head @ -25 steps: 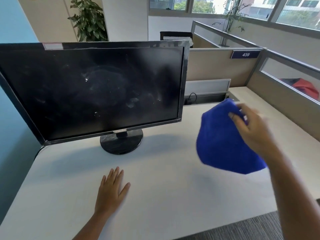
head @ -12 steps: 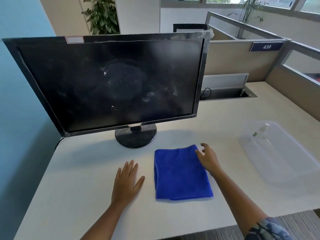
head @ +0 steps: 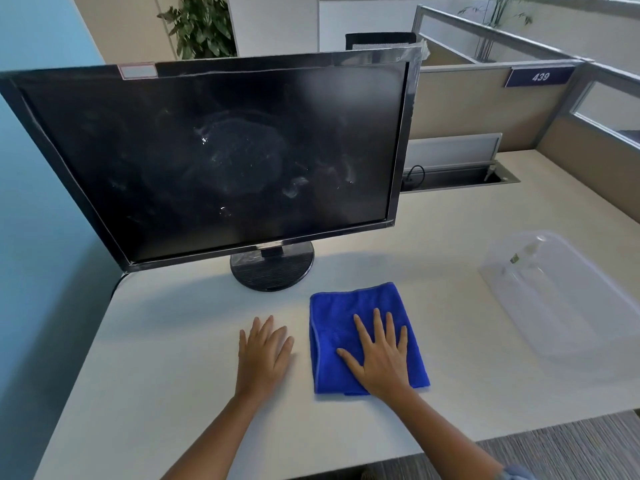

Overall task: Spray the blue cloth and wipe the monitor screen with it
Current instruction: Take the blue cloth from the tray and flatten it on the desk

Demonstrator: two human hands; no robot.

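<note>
A folded blue cloth (head: 346,306) lies flat on the white desk (head: 173,393), in front of the monitor's round black stand (head: 272,271). My right hand (head: 381,355) rests palm down on the cloth with its fingers spread. My left hand (head: 265,355) lies flat on the bare desk just left of the cloth, holding nothing. The black monitor (head: 221,157) stands at the back left; its dark screen carries smudges and streaks near the middle. A clear spray bottle (head: 519,261) shows faintly inside a clear plastic bin (head: 568,306) at the right.
A cable slot with a raised lid (head: 453,168) is set into the desk behind the monitor. Beige partitions (head: 485,109) close off the back and right. A blue wall (head: 41,202) runs along the left. Grey carpet (head: 554,452) lies beyond the desk's near edge.
My right hand carried the cloth down from the air on the right, laid it on the desk, then moved from its far edge onto its top. The left hand stayed put.
</note>
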